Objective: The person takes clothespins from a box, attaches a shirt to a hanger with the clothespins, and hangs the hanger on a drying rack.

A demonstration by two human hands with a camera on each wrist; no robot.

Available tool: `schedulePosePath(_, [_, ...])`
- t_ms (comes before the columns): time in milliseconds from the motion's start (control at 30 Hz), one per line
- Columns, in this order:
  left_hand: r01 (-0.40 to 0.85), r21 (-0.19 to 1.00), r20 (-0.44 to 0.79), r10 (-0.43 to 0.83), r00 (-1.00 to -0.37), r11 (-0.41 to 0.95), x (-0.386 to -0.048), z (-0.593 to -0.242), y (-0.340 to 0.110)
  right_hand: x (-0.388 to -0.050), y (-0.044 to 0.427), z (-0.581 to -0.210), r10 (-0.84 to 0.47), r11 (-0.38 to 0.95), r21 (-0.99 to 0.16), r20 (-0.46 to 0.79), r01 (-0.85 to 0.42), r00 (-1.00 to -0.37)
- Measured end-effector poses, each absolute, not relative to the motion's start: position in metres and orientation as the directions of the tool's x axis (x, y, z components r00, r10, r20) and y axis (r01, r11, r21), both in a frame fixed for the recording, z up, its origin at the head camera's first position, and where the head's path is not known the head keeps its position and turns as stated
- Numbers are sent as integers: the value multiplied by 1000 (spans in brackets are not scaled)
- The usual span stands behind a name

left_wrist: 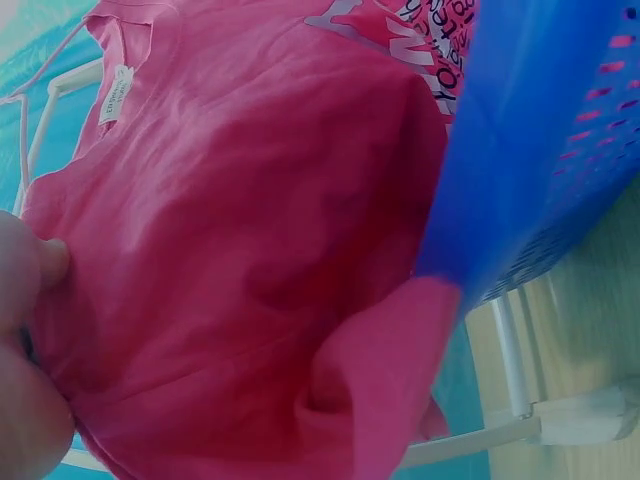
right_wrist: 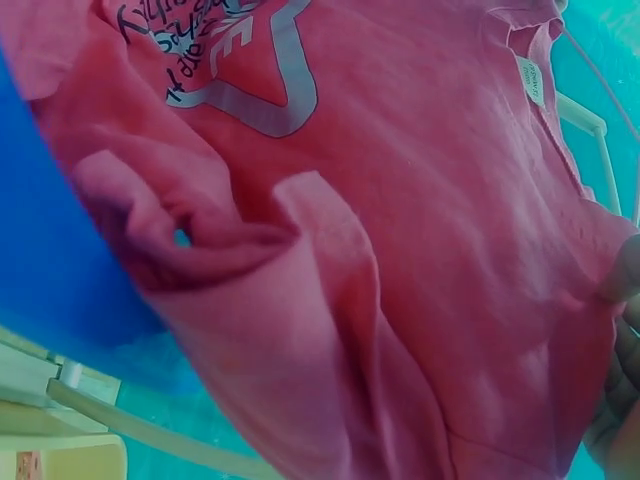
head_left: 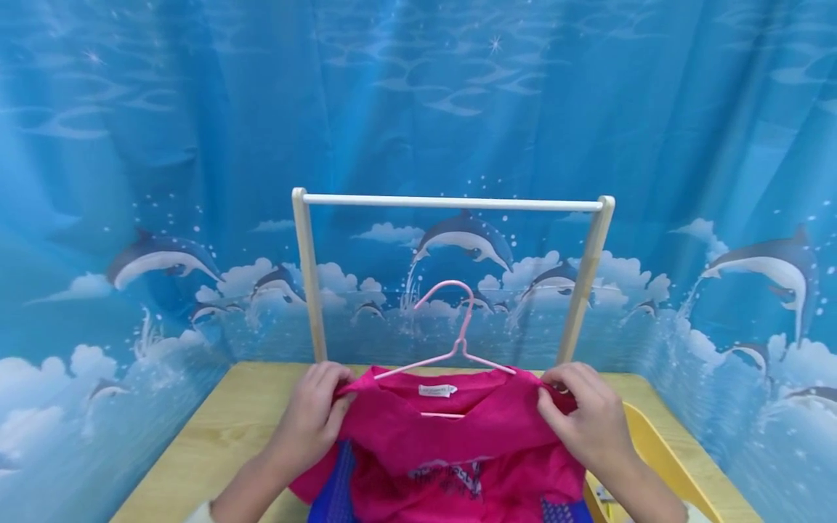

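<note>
A pink shirt (head_left: pixel 458 443) with dark printed lettering hangs between the two hands, its lower part over a blue basket (head_left: pixel 336 487). My left hand (head_left: pixel 314 410) pinches one shoulder, my right hand (head_left: pixel 588 414) the other. Inside the neckline is a pink hanger (head_left: pixel 466 341), its hook standing up above the collar and its bottom bar showing through the neck opening. The left wrist view shows the left thumb and fingers (left_wrist: pixel 30 340) gripping the cloth. At the right edge of the right wrist view, the right hand (right_wrist: pixel 618 370) holds the shirt (right_wrist: pixel 440 250).
Behind the shirt stands a rack with a white rail (head_left: pixel 451 202) and wooden posts, on a wooden table (head_left: pixel 209 421). To the right, partly behind the right forearm, is a yellow bin (head_left: pixel 660 450) with small items inside. A blue dolphin-print curtain (head_left: pixel 392 109) surrounds the table.
</note>
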State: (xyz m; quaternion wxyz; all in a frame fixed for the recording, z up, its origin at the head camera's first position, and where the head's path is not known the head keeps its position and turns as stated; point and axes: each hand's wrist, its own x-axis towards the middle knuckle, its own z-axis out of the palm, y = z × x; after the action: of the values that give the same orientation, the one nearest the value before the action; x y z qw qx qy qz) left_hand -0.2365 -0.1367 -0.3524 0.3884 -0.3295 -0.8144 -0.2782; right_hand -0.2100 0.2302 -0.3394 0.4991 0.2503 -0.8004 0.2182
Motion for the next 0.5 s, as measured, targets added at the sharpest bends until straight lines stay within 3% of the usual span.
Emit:
schedulePosePath(233, [769,191,814,339,-472,610,-240,-353,-134,-208,233,-345,-172,778,-117,905,-617,-389])
schedulePosePath(500, [735,237,792,312,-524,635,-235,-359,-130,-207,235,-348,-187,778,-114,896,-617,-402])
